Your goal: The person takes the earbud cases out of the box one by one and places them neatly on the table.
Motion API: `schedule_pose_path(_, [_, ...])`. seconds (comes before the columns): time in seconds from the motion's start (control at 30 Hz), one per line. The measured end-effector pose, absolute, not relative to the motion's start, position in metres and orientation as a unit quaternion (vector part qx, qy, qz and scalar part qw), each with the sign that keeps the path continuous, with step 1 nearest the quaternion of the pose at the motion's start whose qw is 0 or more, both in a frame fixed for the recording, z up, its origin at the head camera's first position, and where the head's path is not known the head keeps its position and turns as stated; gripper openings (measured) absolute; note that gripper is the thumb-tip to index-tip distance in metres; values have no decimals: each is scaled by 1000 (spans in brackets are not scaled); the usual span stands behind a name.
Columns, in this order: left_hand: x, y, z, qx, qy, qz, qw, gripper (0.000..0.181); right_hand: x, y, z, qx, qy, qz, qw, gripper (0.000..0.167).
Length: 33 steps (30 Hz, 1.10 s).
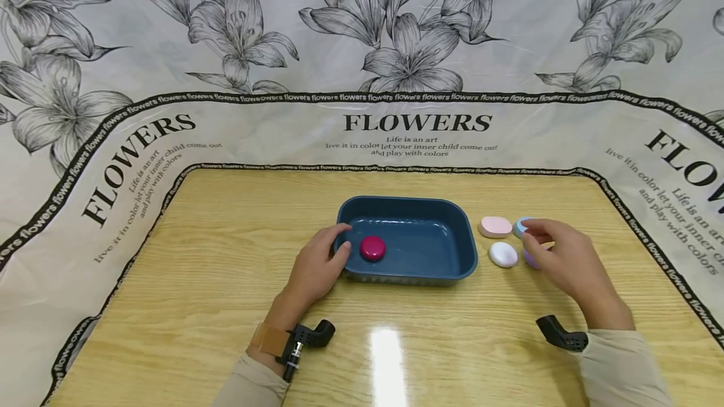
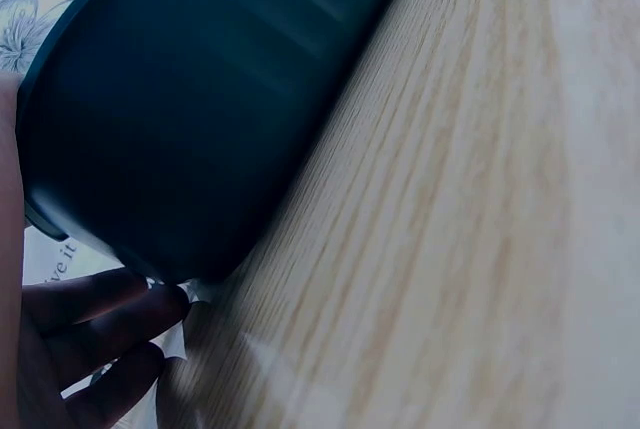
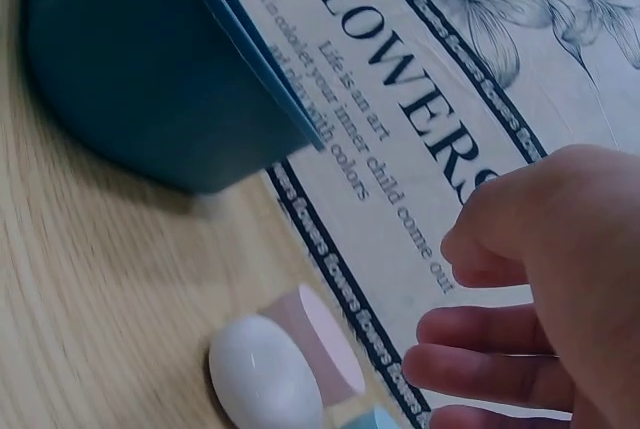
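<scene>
A dark blue rectangular bin point(image 1: 418, 278) stands on the table with a glossy magenta rounded piece point(image 1: 372, 248) inside, toward its left end. My left hand point(image 1: 317, 264) holds the bin's left end, thumb and forefinger at the rim; in the left wrist view its other fingers point(image 2: 115, 334) lie by the outer wall. Right of the bin sit a pink oval soap-like bar point(image 1: 496, 227), a white egg-shaped piece point(image 1: 503, 254), a light blue piece point(image 1: 519, 227) and a purple piece point(image 1: 532, 259). Over the last two, partly hiding them, hovers my right hand point(image 1: 568, 260), fingers loosely bent around nothing.
The wood-grain table point(image 1: 226, 237) is bordered at the back and sides by a white flower-printed cloth point(image 1: 271, 127). Black camera mounts point(image 1: 561, 333) sit at both wrists. A bright light reflection lies on the table in front of the bin.
</scene>
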<state>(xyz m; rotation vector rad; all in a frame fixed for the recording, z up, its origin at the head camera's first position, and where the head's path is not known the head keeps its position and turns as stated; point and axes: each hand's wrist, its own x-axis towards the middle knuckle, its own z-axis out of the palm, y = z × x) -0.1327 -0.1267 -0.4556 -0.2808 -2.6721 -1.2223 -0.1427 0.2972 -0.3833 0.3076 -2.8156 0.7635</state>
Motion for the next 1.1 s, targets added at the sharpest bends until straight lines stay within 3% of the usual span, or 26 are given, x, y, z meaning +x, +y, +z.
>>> schedule_pose_path(0.57, [-133, -125, -455, -92, -904, -409, 85, 36, -161, 242, -361, 199, -935, 289, 55, 33])
schedule_pose_path(1.1, [-133, -126, -456, -94, -902, -411, 93, 36, -189, 208, -343, 250, -933, 257, -33, 39])
